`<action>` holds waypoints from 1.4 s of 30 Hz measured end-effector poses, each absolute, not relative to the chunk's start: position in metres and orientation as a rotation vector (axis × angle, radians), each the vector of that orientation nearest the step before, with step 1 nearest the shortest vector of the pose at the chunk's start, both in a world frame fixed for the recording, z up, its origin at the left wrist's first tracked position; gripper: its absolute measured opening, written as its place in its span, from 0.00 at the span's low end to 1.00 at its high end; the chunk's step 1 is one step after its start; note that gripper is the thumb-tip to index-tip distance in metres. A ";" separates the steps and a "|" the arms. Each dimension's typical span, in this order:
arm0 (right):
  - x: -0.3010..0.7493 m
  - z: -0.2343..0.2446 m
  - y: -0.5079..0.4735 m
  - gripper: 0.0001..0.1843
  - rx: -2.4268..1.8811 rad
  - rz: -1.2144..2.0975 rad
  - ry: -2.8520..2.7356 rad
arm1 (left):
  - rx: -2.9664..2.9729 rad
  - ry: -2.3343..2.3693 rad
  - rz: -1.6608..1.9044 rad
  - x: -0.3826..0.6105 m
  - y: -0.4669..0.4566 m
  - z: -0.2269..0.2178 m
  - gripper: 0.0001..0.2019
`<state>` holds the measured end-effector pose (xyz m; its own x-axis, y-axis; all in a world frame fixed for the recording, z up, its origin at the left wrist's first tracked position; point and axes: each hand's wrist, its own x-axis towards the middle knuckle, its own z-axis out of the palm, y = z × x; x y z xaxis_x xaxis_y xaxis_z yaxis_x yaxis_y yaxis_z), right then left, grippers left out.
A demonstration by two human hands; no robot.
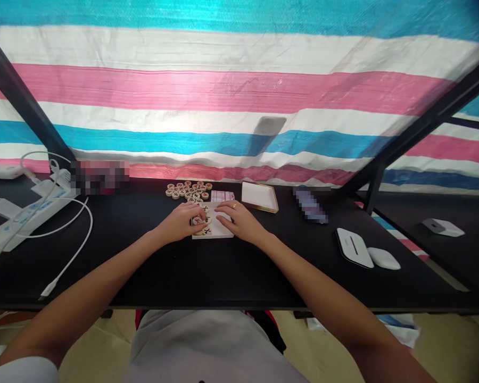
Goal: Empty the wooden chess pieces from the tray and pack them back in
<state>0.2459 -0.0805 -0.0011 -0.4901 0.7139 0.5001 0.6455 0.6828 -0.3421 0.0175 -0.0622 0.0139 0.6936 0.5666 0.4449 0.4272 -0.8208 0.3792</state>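
A shallow white box sits on the black desk, with several round Chinese chess pieces in its left part. My left hand is at the box's left side, its curved thumb and fingers around a red-marked Chinese chess piece. Over the right part of the box, my right hand has thumb and fingers apart, nothing visible between them; a ring is on one finger. Behind the left hand lies a cluster of loose pieces, marked in red and black.
A folded red-lined sheet and an open box lid lie behind the box. To the right are a blurred phone-like object, a white-topped device and a white mouse-like case. A power strip with white cables occupies the left.
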 end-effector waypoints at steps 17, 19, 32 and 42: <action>0.243 0.003 -0.084 0.08 -1.125 0.587 -2.046 | 2.824 0.819 0.938 0.027 -0.069 0.011 0.10; 0.248 -0.001 -0.078 0.06 -1.201 0.496 -2.058 | 2.800 0.948 0.924 0.020 -0.061 0.011 0.11; 0.256 -0.014 -0.065 0.02 -1.415 0.218 -2.062 | 2.626 1.341 0.691 -0.007 -0.023 -0.005 0.13; 0.261 -0.021 -0.060 0.02 -1.428 0.223 -2.031 | 2.670 1.358 0.581 -0.006 -0.023 -0.008 0.14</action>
<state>0.2613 -0.0598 -0.0207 -0.2071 0.8928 0.4001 0.7848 0.3958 -0.4770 -0.0061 -0.0234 -0.0077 0.5321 0.7946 0.2924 0.7602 -0.6004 0.2482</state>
